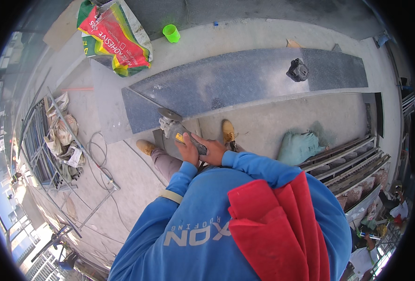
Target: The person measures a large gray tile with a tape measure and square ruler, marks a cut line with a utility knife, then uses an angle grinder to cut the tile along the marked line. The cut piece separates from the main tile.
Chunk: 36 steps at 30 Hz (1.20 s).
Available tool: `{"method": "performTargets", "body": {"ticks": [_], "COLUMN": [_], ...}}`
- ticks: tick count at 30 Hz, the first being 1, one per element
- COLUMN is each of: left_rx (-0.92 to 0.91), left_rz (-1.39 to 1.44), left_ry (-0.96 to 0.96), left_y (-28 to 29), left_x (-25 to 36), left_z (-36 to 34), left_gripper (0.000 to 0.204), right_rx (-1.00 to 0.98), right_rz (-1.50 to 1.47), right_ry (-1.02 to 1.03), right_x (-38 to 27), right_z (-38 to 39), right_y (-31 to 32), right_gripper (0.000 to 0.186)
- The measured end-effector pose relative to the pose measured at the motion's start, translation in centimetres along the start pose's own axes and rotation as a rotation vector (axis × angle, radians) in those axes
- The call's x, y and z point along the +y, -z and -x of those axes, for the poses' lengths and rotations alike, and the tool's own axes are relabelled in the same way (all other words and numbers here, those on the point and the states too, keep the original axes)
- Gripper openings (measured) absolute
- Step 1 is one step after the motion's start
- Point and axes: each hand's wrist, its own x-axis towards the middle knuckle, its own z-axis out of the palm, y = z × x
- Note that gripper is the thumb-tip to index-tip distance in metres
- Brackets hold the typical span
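Observation:
Both of my hands are closed around an angle grinder (172, 127), close in front of my body. My left hand (187, 151) wraps the near side of its body, and my right hand (211, 150) grips the handle end from the right. The grinder's round disc (170, 114) is at the near edge of a long dark grey stone slab (249, 77). A thin straight line runs across the slab from the disc to the far left edge. Whether the disc is spinning or touching the stone, I cannot tell.
A crumpled black plastic bundle (298, 70) lies on the slab. Beyond are a red and green sack (115, 40) and a green cup (171, 33). Left stand metal frames with bags (63, 131) and a looping cable (97, 154); right, a pale green sack (298, 147) and a rack (345, 164).

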Motion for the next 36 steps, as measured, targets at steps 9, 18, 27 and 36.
{"method": "performTargets", "body": {"ticks": [9, 18, 27, 36], "left_rx": [-0.061, -0.047, 0.197, 0.279], "left_rz": [0.020, 0.047, 0.486, 0.469], "left_ry": [0.017, -0.122, 0.289, 0.437], "left_y": [0.1, 2.6, 10.9, 15.3], "left_x": [1.4, 2.2, 4.0, 3.3], "left_z": [-0.4, -0.7, -8.7, -20.4], "left_gripper": [0.061, 0.062, 0.074, 0.068], "right_rx": [0.008, 0.045, 0.168, 0.338], "right_rz": [-0.006, -0.009, -0.161, -0.198], "right_ry": [0.005, 0.082, 0.233, 0.237], "right_x": [-0.6, -2.6, -6.3, -7.1], "right_z": [-0.5, -0.7, 0.7, 1.6], "right_y": [0.6, -0.9, -2.2, -3.9], "right_gripper": [0.105, 0.102, 0.097, 0.094]}}
